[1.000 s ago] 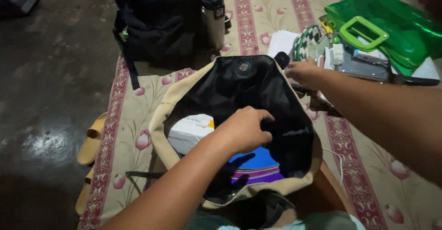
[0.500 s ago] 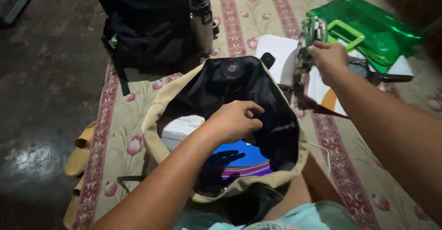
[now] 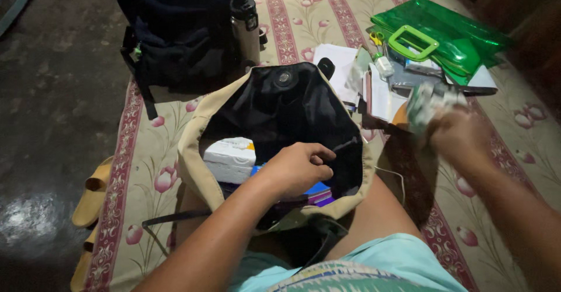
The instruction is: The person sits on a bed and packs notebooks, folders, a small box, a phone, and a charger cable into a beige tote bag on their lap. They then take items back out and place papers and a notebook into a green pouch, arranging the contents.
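- Yellow sandals (image 3: 96,195): on the dark floor (image 3: 52,93), just beside the left edge of the floral mat (image 3: 146,169).
- Dark backpack (image 3: 175,29): upright at the far left of the mat, with a metal flask (image 3: 246,26) touching its right side.
- Tan bag with black lining (image 3: 280,105): mouth open toward the viewer, resting against the person's lap. Inside lie a white box (image 3: 231,159) at left and blue and purple flat items (image 3: 318,191) at the bottom.
- Left hand (image 3: 298,166): over the near rim of the bag; its grip is pinched on the black lining and holds the mouth open.
- Papers and small stationery (image 3: 374,82): spread on the mat just right of the bag, between it and the green case.
- Right hand (image 3: 459,137): raised above the mat, to the right of the bag and apart from it. Its grip is clamped on a pale bundle (image 3: 429,99), blurred; its kind cannot be told.
- Governing relation: the bag's opening lies to the left of, and lower than, the bundle; the right hand alone carries the bundle, while the left hand is the nearer hand to the opening. The bundle's long axis cannot be told through the blur.
- Green translucent case (image 3: 450,32): flat at the far right of the mat, handle on top, beyond the right hand.
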